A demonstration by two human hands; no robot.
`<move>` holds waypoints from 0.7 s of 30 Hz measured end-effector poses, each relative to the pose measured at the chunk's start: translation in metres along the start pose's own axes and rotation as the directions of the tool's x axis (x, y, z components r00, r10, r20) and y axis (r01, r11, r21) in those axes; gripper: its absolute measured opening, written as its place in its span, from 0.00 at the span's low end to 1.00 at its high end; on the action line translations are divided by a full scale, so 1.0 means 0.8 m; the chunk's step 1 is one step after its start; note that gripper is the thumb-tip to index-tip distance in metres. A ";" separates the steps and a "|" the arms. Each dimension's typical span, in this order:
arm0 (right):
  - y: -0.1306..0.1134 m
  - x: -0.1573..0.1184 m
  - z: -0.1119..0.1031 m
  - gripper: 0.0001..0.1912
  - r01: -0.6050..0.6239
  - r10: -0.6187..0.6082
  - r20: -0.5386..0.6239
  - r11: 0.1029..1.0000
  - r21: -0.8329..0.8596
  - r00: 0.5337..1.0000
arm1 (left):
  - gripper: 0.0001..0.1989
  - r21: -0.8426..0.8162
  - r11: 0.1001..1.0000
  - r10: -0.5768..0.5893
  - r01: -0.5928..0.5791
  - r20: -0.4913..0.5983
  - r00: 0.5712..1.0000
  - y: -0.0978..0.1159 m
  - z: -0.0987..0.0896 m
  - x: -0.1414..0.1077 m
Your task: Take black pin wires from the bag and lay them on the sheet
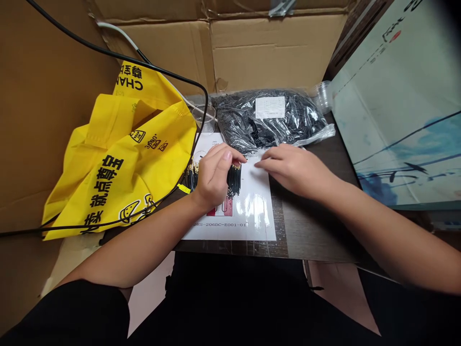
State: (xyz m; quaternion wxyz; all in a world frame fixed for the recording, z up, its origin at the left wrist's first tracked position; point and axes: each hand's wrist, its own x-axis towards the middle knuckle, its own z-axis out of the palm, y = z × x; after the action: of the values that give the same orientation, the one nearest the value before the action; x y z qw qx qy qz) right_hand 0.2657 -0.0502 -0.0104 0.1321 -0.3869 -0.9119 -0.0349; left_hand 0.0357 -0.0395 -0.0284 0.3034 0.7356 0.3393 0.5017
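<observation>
On a white printed sheet (257, 211), short thin black pieces with gold-coloured tips (235, 180) lie side by side in a row. My left hand (216, 175) is over the middle of this row and hides part of it. Its fingers are curled, with the tips pointing right; whatever they may hold is too small to make out. To the right, my right hand (291, 168) hovers by the sheet's upper right part, fingers bent and drawn together. Its fingertips face those of my left hand across a small gap, and anything between them is hidden.
Behind the hands lies a clear plastic bag (237, 117) full of black strands. A yellow bag (144, 144) fills the left side, crossed by a black cable (173, 74). Clear plastic cups (204, 117) stand near the back. Cardboard (270, 53) and a pale printed box (403, 120) enclose the table (317, 221).
</observation>
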 end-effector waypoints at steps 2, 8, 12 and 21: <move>-0.006 0.026 0.013 0.16 0.172 -0.168 0.049 0.981 -0.088 0.984 | 0.22 -0.004 1.000 0.003 -0.003 -0.007 1.000 -0.001 0.000 0.000; -0.006 0.068 0.044 0.12 0.335 -0.350 -0.032 0.916 -0.219 0.936 | 0.21 -0.039 0.999 0.018 -0.019 -0.025 1.000 -0.004 0.002 0.001; -0.004 0.065 0.044 0.12 0.361 -0.381 -0.050 0.904 -0.231 0.923 | 0.22 -0.009 1.000 0.015 -0.015 -0.020 1.000 -0.005 0.002 0.001; 0.001 0.055 0.025 0.13 0.257 -0.260 -0.016 0.961 -0.104 0.965 | 0.16 0.084 0.996 0.009 -0.007 -0.024 1.000 -0.004 0.002 0.004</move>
State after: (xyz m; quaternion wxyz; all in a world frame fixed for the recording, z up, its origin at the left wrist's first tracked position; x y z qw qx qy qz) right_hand 0.2324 -0.0156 -0.0179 0.1203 -0.2700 -0.9497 -0.1035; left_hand 0.0376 -0.0353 -0.0295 0.2660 0.7430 0.3607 0.4971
